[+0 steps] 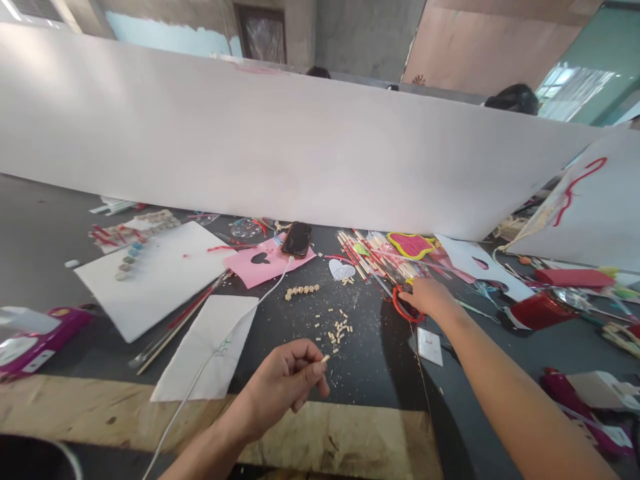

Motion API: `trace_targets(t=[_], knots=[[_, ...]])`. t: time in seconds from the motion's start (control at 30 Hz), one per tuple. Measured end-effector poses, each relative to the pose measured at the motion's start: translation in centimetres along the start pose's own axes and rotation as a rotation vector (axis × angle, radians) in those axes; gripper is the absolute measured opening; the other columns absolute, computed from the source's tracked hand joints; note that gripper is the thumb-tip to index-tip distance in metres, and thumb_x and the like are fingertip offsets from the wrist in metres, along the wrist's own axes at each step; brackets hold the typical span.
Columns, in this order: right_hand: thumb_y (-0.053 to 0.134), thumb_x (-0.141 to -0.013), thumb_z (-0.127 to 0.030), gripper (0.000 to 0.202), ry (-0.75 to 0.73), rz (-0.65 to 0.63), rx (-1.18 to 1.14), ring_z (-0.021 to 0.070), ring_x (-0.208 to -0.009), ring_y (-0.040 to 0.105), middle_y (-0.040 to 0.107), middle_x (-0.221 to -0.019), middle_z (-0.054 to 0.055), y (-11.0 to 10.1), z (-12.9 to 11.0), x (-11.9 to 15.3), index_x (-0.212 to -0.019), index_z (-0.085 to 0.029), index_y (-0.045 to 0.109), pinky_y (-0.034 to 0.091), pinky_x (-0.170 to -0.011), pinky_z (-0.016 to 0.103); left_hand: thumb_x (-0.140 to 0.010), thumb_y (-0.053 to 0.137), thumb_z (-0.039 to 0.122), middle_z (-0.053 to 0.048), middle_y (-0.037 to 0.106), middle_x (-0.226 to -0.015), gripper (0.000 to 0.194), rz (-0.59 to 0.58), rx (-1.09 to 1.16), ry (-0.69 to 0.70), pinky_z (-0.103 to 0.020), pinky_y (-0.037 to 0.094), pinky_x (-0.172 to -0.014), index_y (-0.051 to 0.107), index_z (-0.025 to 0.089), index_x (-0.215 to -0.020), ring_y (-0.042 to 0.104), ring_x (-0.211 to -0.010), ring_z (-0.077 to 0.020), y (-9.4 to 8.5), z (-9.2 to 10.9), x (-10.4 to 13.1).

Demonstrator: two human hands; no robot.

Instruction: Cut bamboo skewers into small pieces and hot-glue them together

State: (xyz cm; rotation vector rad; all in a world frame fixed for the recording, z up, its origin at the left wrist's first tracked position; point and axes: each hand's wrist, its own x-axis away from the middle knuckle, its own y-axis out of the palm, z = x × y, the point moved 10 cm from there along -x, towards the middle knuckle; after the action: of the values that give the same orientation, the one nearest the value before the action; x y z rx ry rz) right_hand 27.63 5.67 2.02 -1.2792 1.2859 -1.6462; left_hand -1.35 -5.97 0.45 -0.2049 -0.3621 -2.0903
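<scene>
judging by how things lie, the work is partway along: a short, knobbly strip of joined pale pieces [302, 291] is formed, while a scatter of loose, cut pale cylindrical pieces [339, 331] is not joined up. taking that scatter as the dial's centre, the strip sits between ten and eleven o'clock, and a white paper heart with a patterned lower part [341, 269] lies at twelve. long, thin red-and-cream sticks [363, 257], towards one, look uncut.

the left hand [293, 373], between seven and eight, has its thumb and forefinger pinched on one small pale cylinder [326, 359], the other fingers curled. the right arm stretches forward; its hand [425, 297], towards two, bends over what look like scissors with red-orange loop handles [399, 308]. i cannot tell how tightly those fingers close, or whether any pass through the loops.
</scene>
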Motion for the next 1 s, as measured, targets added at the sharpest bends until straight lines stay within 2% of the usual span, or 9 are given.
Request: trace_targets(t=[0.07, 0.1, 0.17, 0.33, 0.4, 0.47, 0.6, 0.8, 1.0], knots=[[0.053, -0.089, -0.033, 0.028, -0.021, 0.07, -0.072, 0.0194, -0.095, 0.058, 0.057, -0.114, 0.007, -1.0, -1.1, 1.7, -0.112, -0.018, 0.055, 0.048, -0.08, 0.04, -0.082, 0.054, 0.042, -0.002, 0.064, -0.068, 0.028, 0.005, -0.099, 0.021, -0.018, 0.031, -0.042, 0.051, 0.015, -0.075, 0.036, -0.042, -0.0049, 0.1, 0.4, 0.0], [0.045, -0.092, -0.032, 0.026, -0.054, 0.103, -0.124, 0.0217, -0.095, 0.058, 0.058, -0.111, 0.013, -1.4, -2.0, 2.9, -0.106, -0.014, 0.057, 0.046, -0.079, 0.04, -0.083, 0.052, 0.041, -0.002, 0.065, -0.07, 0.027, 0.012, -0.152, 0.031, -0.018, 0.033, -0.043, 0.053, 0.015, -0.075, 0.039, -0.043, -0.0056, 0.1, 0.5, 0.0], [0.034, -0.095, -0.036, 0.033, -0.166, 0.095, -0.249, 0.0209, -0.086, 0.059, 0.063, -0.095, 0.013, -1.1, -4.3, 5.8, -0.093, -0.015, 0.059, 0.046, -0.073, 0.035, -0.083, 0.05, 0.037, -0.001, 0.064, -0.071, 0.024, 0.029, -0.276, 0.049, -0.019, 0.035, -0.046, 0.057, 0.016, -0.077, 0.044, -0.046, -0.0073, 0.0, 0.7, -0.1], [0.014, -0.095, -0.049, 0.052, -0.478, -0.208, -0.596, 0.0099, -0.055, 0.057, 0.061, -0.068, -0.002, 3.8, -11.0, 14.1, -0.081, -0.02, 0.055, 0.041, -0.048, 0.019, -0.082, 0.051, 0.029, 0.003, 0.057, -0.06, 0.019, 0.064, -0.613, 0.128, -0.019, 0.034, -0.053, 0.065, 0.018, -0.075, 0.051, -0.056, -0.0107, 0.3, 2.0, -0.4], [0.016, -0.094, -0.052, 0.051, -0.553, -0.418, -0.957, 0.0097, -0.051, 0.05, 0.054, -0.06, -0.003, 5.6, -13.1, 16.5, -0.074, -0.019, 0.05, 0.038, -0.047, 0.02, -0.082, 0.052, 0.028, 0.003, 0.059, -0.061, 0.019, 0.046, -0.684, 0.159, -0.018, 0.034, -0.055, 0.066, 0.018, -0.073, 0.052, -0.059, -0.0107, 0.8, 2.4, -0.4], [0.022, -0.094, -0.052, 0.047, -0.557, -0.492, -1.128, 0.0089, -0.05, 0.044, 0.048, -0.059, -0.004, 6.7, -13.9, 17.5, -0.07, -0.019, 0.047, 0.035, -0.047, 0.02, -0.081, 0.051, 0.026, 0.003, 0.061, -0.062, 0.019, 0.025, -0.726, 0.168, -0.018, 0.033, -0.056, 0.066, 0.019, -0.072, 0.053, -0.059, -0.0108, 1.2, 2.5, -0.4], [0.033, -0.092, -0.051, 0.043, -0.582, -0.501, -1.145, 0.0089, -0.054, 0.039, 0.041, -0.059, -0.005, 7.5, -14.2, 18.0, -0.066, -0.019, 0.045, 0.03, -0.05, 0.021, -0.078, 0.051, 0.018, 0.003, 0.064, -0.064, 0.016, -0.013, -0.777, 0.152, -0.018, 0.033, -0.055, 0.067, 0.019, -0.072, 0.054, -0.059, -0.0105, 1.7, 2.1, -0.3], [0.037, -0.09, -0.053, 0.043, -0.523, -0.422, -1.225, 0.0089, -0.053, 0.033, 0.038, -0.058, -0.006, 7.9, -13.6, 18.1, -0.064, -0.02, 0.042, 0.026, -0.048, 0.021, -0.077, 0.056, 0.026, 0.005, 0.057, -0.059, 0.012, -0.035, -0.783, 0.123, -0.018, 0.03, -0.052, 0.065, 0.019, -0.073, 0.048, -0.056, -0.0098, 1.8, 2.0, -0.3], [0.039, -0.089, -0.053, 0.042, -0.47, -0.338, -1.347, 0.0097, -0.053, 0.028, 0.032, -0.057, -0.006, 8.3, -13.2, 18.6, -0.061, -0.021, 0.039, 0.024, -0.047, 0.022, -0.078, 0.054, 0.021, 0.005, 0.054, -0.057, 0.015, -0.054, -0.716, 0.16, -0.018, 0.03, -0.052, 0.063, 0.017, -0.066, 0.046, -0.055, -0.0084, 2.5, 2.9, -0.1]])
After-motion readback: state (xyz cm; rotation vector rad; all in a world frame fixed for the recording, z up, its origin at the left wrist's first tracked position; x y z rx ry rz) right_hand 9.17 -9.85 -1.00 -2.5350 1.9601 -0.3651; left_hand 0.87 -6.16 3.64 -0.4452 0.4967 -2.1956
